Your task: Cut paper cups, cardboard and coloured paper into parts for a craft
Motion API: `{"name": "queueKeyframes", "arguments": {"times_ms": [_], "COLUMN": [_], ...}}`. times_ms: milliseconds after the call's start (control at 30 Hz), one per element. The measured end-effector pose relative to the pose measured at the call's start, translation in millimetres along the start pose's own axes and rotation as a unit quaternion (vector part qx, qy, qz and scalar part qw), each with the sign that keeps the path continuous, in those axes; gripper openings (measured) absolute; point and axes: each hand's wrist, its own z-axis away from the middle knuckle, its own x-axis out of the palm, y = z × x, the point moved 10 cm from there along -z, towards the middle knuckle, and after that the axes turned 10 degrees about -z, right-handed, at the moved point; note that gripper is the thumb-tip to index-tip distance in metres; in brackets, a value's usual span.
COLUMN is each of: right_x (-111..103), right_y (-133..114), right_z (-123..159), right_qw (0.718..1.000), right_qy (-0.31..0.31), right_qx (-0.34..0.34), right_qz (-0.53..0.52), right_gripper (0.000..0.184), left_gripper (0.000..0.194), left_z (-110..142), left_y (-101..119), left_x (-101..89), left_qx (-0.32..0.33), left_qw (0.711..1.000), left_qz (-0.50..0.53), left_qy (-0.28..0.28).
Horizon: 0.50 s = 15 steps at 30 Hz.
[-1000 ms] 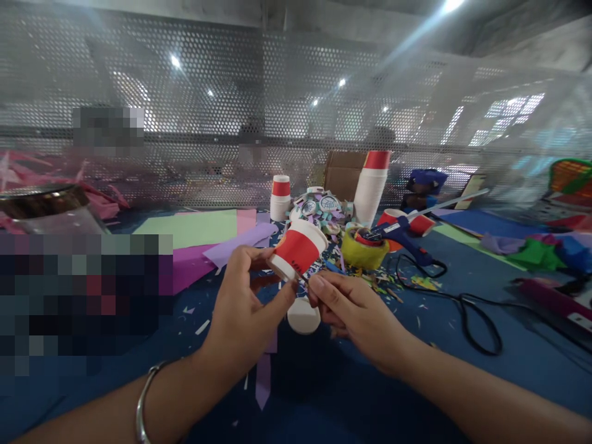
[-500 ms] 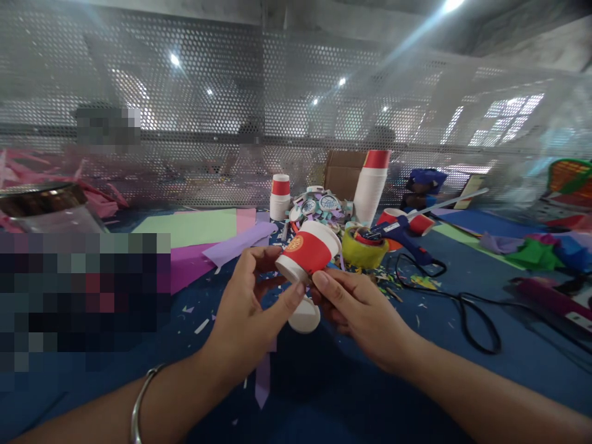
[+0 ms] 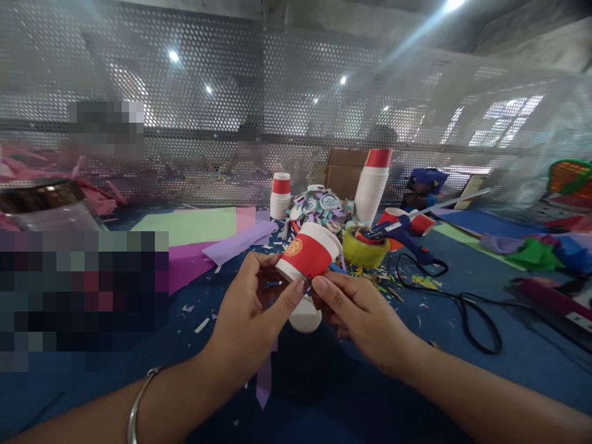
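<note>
we count one red-and-white paper cup (image 3: 308, 250) in hand, held tilted above the blue table (image 3: 361, 401), its mouth up and to the right. our left hand (image 3: 252, 308) has thumb and fingers bent around its base, gripping it. our right hand (image 3: 356, 311) has thumb and fingers drawn closely together at the cup's lower side; we cannot tell whether they pinch the cup or something small. under the hands lies one white disc (image 3: 305, 320). beyond stand two stacks of cups, a short stack (image 3: 280, 200) and a tall stack (image 3: 371, 191), with one heap of paper pieces (image 3: 319, 203) between. to the right we see one blue glue gun (image 3: 402, 231), one yellow ring (image 3: 365, 251) and two red cups (image 3: 422, 224).

compared with a second ago, the held cup sits slightly further right and is turned so its round gold emblem faces us; since half a second ago it has barely moved.

the disc's upper edge is hidden behind our fingers, the stacked cups are too tightly nested to count, one jar (image 3: 58, 206) is cut off at left, and a pixelated block masks the area below it.
</note>
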Motion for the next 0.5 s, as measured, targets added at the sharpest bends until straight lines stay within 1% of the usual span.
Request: {"name": "queueKeyframes", "arguments": {"times_ms": [133,333,500], "right_x": [-0.4,-0.2,-1.3], "right_y": [-2.9,-4.2,-4.1], "right_z": [1.5,3.0,3.4], "right_qw": [1.0,1.0,0.999], "right_qy": [0.003,0.007,0.014], "right_qx": [-0.012,-0.015,-0.012], "right_qz": [0.01,0.02,0.042], "right_gripper": [0.04,0.04,0.041], "left_gripper": [0.031,0.025,0.026], "left_z": [0.4,3.7,4.7], "left_y": [2.7,10.8,8.6], "left_x": [-0.5,1.6,1.0], "left_qx": [0.018,0.093,0.097], "left_qw": [1.0,0.995,0.993], "left_qz": [-0.023,-0.045,-0.07], "left_qy": [-0.001,-0.005,0.0]}}
